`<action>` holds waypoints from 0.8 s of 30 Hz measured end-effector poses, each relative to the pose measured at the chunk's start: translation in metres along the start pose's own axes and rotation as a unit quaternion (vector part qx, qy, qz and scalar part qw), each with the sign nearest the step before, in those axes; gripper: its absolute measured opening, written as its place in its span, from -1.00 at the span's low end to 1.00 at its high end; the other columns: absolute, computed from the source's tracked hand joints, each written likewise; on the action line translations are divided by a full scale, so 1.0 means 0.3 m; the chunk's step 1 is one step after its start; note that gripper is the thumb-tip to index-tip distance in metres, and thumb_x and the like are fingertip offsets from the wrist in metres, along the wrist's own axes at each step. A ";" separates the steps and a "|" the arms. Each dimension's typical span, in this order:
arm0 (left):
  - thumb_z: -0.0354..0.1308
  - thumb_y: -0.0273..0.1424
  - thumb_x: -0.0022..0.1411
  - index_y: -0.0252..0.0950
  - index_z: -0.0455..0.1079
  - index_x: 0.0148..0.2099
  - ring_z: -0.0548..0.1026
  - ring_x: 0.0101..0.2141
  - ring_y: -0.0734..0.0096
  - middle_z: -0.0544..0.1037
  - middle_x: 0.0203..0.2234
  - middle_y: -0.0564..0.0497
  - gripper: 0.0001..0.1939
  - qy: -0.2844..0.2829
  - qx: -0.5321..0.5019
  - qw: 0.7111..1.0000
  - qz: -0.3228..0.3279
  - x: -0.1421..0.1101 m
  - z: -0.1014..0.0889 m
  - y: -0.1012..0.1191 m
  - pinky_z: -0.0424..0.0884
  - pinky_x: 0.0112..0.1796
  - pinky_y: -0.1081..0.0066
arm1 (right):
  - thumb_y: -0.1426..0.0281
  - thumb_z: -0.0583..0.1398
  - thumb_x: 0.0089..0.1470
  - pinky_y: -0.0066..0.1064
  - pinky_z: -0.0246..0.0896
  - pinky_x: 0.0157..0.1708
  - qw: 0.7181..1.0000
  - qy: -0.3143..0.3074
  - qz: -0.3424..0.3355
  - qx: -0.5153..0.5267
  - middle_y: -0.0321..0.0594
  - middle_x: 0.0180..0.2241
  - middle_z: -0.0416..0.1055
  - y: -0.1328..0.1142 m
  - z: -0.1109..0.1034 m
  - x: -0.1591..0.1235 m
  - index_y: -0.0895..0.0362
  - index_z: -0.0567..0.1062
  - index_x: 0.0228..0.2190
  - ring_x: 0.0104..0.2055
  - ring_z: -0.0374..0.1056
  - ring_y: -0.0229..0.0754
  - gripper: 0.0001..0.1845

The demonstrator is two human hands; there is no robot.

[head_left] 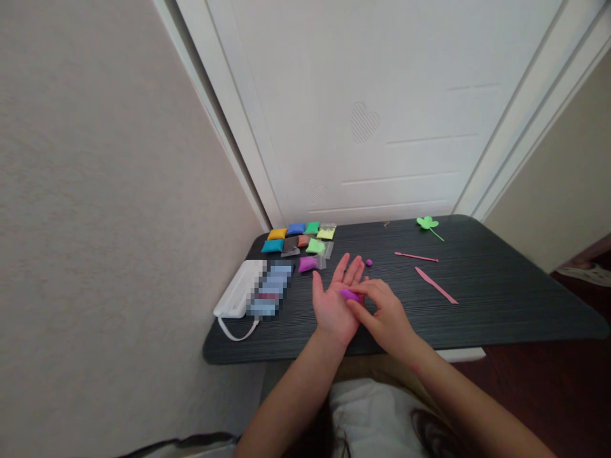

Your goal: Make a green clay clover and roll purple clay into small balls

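Note:
My left hand (335, 308) is turned palm up, open, with its fingers stretched out. An elongated piece of purple modelling clay (351, 295) rests on that palm. Bent over it from the right, my right hand (386, 312) has its thumb and fingers closed on the clay, partly covering it. Just beyond the fingertips, a small purple clay ball (369, 262) lies on the dark table (487, 286). An opened bag of purple clay (309, 263) lies to the left of my left hand.
Several bags of coloured clay (286, 234) lie at the back left. A phone (271, 289) is cabled to a white power bank (241, 289). On the right are a thin pink tool (416, 257), a pink clay knife (435, 285) and a green clover shape (428, 222). A white door (382, 127) stands behind.

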State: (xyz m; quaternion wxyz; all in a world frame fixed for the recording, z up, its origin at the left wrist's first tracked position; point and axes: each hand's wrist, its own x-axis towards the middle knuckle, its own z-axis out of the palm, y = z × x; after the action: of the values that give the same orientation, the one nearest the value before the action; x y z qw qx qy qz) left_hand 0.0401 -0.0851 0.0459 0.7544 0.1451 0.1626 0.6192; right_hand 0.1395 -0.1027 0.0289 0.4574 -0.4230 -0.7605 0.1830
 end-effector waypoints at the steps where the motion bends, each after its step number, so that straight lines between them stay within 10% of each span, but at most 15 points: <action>1: -0.24 -0.03 0.12 -0.31 0.21 0.04 0.21 0.05 0.23 0.28 0.03 -0.17 -0.40 0.003 0.002 1.000 0.005 0.003 -0.002 0.007 0.18 -0.01 0.21 | 0.33 0.11 -0.02 -0.17 0.12 -0.17 1.000 -0.001 -0.008 -0.010 -0.20 -0.32 0.41 -0.005 0.005 -0.002 0.05 0.42 -0.27 -0.22 0.25 -0.12 -0.79; 6: -0.27 -0.04 0.14 -0.37 0.25 0.01 0.23 0.04 0.20 0.29 0.02 -0.19 -0.39 0.009 -0.001 1.000 0.027 0.008 -0.009 0.042 0.19 -0.01 0.21 | 0.30 0.10 -0.01 -0.15 0.05 -0.06 0.998 -0.034 -0.043 0.001 -0.20 -0.15 0.34 -0.036 -0.006 0.003 0.01 0.35 -0.13 -0.07 0.18 -0.10 -0.66; 12: -0.38 0.06 0.11 -0.23 0.17 0.08 0.12 0.10 0.24 0.26 0.06 -0.08 -0.32 -0.040 0.095 0.995 0.001 -0.028 0.045 0.021 0.18 0.00 0.26 | 0.31 -0.14 0.13 -0.15 -0.04 0.03 0.974 0.210 0.033 0.077 -0.14 -0.06 0.21 -0.052 0.028 0.153 0.07 0.23 -0.07 0.02 0.11 -0.16 -0.64; 24: -0.55 0.05 0.11 0.04 -0.16 0.19 -0.08 0.17 0.45 0.01 0.17 0.16 -0.36 -0.052 0.263 0.952 0.148 -0.004 0.061 0.056 -0.10 0.11 0.33 | 0.22 -0.22 0.15 -0.20 -0.23 0.13 0.963 0.223 0.090 0.122 -0.13 0.04 0.05 -0.082 0.131 0.198 0.08 0.18 -0.03 0.13 -0.07 -0.24 -0.56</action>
State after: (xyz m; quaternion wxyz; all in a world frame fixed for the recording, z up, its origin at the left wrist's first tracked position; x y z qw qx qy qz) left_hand 0.0328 -0.0834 0.0696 0.5971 0.3925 0.2567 0.6508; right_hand 0.0812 -0.0645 0.0571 0.6452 -0.4605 -0.5701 0.2162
